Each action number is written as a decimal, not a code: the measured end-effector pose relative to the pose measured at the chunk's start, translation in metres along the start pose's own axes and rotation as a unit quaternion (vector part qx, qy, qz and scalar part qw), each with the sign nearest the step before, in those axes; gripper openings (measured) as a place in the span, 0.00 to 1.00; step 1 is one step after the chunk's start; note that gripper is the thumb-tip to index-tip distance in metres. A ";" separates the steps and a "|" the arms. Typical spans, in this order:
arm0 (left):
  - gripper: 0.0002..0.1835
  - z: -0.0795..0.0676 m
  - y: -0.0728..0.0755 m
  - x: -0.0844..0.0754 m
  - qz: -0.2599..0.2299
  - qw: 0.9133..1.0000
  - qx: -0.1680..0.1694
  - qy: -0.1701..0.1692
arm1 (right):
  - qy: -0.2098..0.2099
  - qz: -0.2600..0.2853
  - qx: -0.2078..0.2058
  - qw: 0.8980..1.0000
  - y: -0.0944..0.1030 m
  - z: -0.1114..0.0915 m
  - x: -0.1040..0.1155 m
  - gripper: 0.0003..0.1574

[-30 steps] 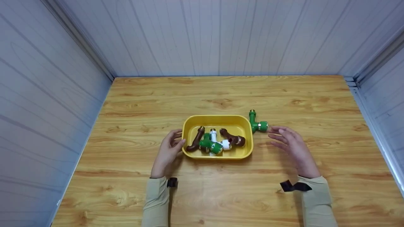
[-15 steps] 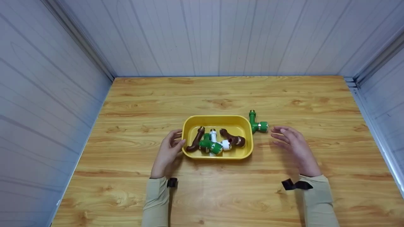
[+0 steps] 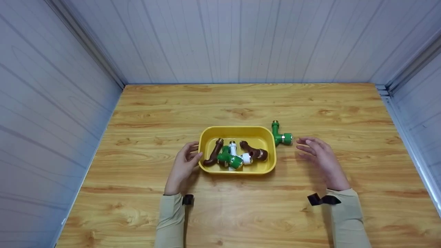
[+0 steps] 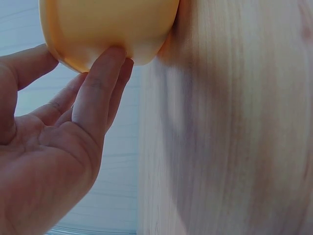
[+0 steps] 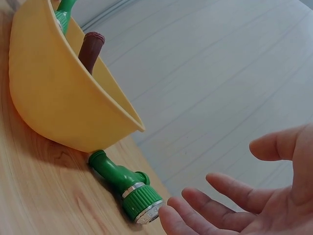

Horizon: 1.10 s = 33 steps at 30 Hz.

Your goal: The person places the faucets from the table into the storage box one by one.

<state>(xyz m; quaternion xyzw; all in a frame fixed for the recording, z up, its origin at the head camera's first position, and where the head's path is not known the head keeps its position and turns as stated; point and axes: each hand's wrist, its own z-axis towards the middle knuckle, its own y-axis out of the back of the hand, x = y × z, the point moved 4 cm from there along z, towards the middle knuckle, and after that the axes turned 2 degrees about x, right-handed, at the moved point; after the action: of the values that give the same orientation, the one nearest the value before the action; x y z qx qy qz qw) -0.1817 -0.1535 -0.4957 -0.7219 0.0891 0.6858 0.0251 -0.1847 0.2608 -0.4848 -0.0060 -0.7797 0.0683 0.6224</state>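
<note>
A yellow plastic basin [image 3: 237, 171] stands on the table with several taps in it. A brown tap [image 3: 214, 153] lies at its left, a green tap [image 3: 230, 160] rests over a white tap [image 3: 233, 147], and a second brown tap [image 3: 254, 151] lies to the right. My left hand [image 3: 184, 163] touches the basin's left end, its fairly straight fingers [image 4: 100, 88] against the outer wall. Outside the right end, another green tap [image 3: 281, 137] lies on the table. Just right of its knob, apart from it, my right hand [image 3: 320, 158] hovers with relaxed fingers, holding nothing.
The wood-grain table [image 3: 241, 213] extends around the basin. Pale panel walls [image 3: 237, 41] enclose its back and both sides. Each wrist wears a dark strap [image 3: 324, 199].
My right hand has drawn slightly right, away from the green tap's knob. The left hand, basin and taps have stayed in place.
</note>
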 end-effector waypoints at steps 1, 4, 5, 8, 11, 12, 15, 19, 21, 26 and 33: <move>0.23 0.000 0.000 0.000 -0.001 1.000 0.001 0.001 | -0.002 0.001 -0.001 1.000 0.000 0.000 0.000 0.32; 0.23 0.000 0.000 0.000 -0.001 1.000 0.002 0.003 | -0.002 0.005 0.000 1.000 0.000 0.002 -0.001 0.31; 0.23 0.001 0.001 0.001 0.000 1.000 0.002 0.004 | -0.001 0.006 0.000 1.000 0.000 0.002 -0.001 0.31; 0.23 0.003 0.002 0.004 0.001 1.000 0.001 0.003 | 0.001 0.004 0.001 1.000 0.000 0.004 -0.001 0.31; 0.23 0.007 0.003 0.014 0.000 1.000 -0.001 -0.005 | 0.001 -0.002 0.002 1.000 0.001 0.005 -0.002 0.31; 0.23 0.008 0.004 0.017 0.002 1.000 -0.003 -0.008 | 0.001 -0.006 0.002 1.000 0.002 0.006 -0.003 0.31; 0.23 0.011 0.005 0.027 0.008 1.000 -0.010 -0.009 | -0.001 -0.015 0.004 1.000 0.002 0.008 -0.004 0.32; 0.22 0.012 0.006 0.032 0.013 1.000 -0.018 -0.003 | -0.007 -0.028 0.006 1.000 0.004 0.010 -0.006 0.35; 0.22 0.012 0.006 0.032 0.012 1.000 -0.021 0.002 | -0.013 -0.027 0.006 1.000 0.004 0.012 -0.006 0.36; 0.22 0.011 0.006 0.031 0.016 1.000 -0.025 0.006 | -0.026 -0.020 0.002 0.999 0.005 0.016 -0.007 0.35; 0.21 0.012 0.006 0.031 0.020 1.000 -0.024 0.005 | -0.035 -0.002 -0.001 0.999 0.004 0.021 -0.008 0.34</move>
<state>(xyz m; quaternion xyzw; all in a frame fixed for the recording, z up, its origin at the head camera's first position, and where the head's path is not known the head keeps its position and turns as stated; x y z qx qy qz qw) -0.1928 -0.1603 -0.5266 -0.7236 0.0876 0.6846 -0.0062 -0.2036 0.2618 -0.4971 -0.0024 -0.8012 0.0660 0.5948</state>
